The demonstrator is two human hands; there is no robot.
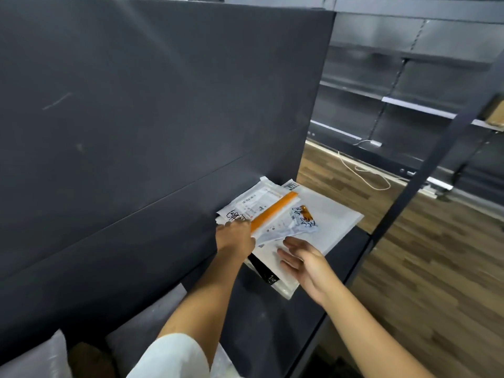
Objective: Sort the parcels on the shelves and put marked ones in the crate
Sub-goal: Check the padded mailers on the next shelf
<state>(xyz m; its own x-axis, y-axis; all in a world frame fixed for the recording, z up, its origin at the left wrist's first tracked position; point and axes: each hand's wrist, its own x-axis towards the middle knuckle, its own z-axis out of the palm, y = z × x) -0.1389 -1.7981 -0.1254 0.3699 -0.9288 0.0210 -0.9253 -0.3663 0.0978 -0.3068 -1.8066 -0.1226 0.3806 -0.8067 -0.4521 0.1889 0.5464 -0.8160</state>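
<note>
A pile of flat parcels lies on the dark shelf [261,317] against its back panel. On top is a white mailer with an orange strip [275,210] and black handwriting. A small crumpled parcel with handwriting [297,223] rests beside it, over a large white mailer [335,222]. A black parcel edge [261,271] pokes out underneath. My left hand [236,237] grips the near edge of the orange-strip mailer. My right hand [302,261] hovers open, palm down, just above the large white mailer. No crate is in view.
The shelf's tall dark back panel [150,118] fills the left. A slanted metal upright [425,170] stands at the shelf's right corner. Beyond it are wood flooring [436,268], a loose white cable [362,170] and empty dark shelving [409,77]. Grey and white bags [49,358] sit bottom left.
</note>
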